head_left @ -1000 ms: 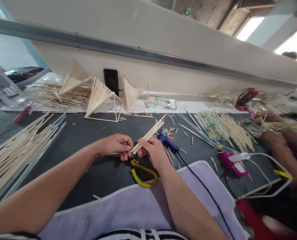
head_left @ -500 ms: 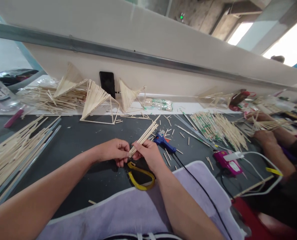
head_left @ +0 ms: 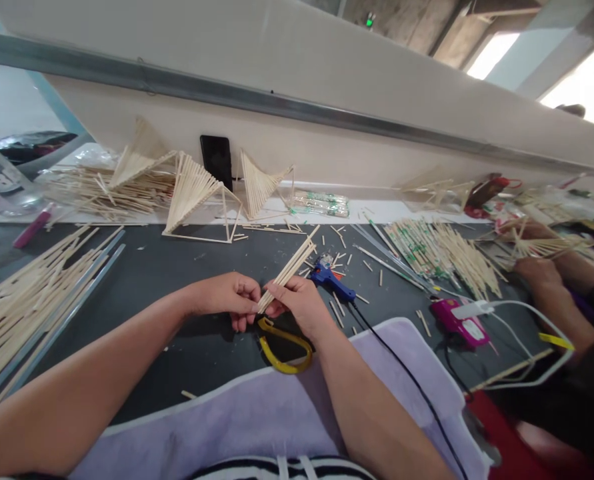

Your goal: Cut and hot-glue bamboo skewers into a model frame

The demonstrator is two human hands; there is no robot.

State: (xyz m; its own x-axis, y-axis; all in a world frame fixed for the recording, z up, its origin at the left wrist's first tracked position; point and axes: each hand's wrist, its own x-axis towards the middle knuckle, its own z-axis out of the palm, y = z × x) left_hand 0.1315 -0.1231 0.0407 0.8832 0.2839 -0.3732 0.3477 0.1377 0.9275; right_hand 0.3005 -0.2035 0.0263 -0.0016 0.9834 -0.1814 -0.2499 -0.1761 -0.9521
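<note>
A small bundle of thin wooden sticks (head_left: 293, 263) slants up and away between my hands. My right hand (head_left: 299, 303) is closed around its lower part, thumb on top. My left hand (head_left: 241, 301) has its fingers curled, with thumb and fingertips pinching at the bundle's lower end. Just below my hands lies a tool with a yellow looped handle (head_left: 289, 365); its working end is hidden in shadow. A blue glue gun (head_left: 334, 279) rests to the right of the bundle, among short cut stick pieces (head_left: 337, 308).
Stick-built twisted frames (head_left: 191, 193) stand along the wall beside a black phone (head_left: 217, 160). Long sticks (head_left: 41, 293) lie at left, more sticks (head_left: 457, 257) at right. A magenta box (head_left: 459, 323) has cables. A co-worker's hands (head_left: 537, 273) work at far right. A lilac cloth (head_left: 217, 427) covers the front edge.
The view has shifted slightly. Both hands keep nearly the same pose around the sticks, and nothing has been let go.
</note>
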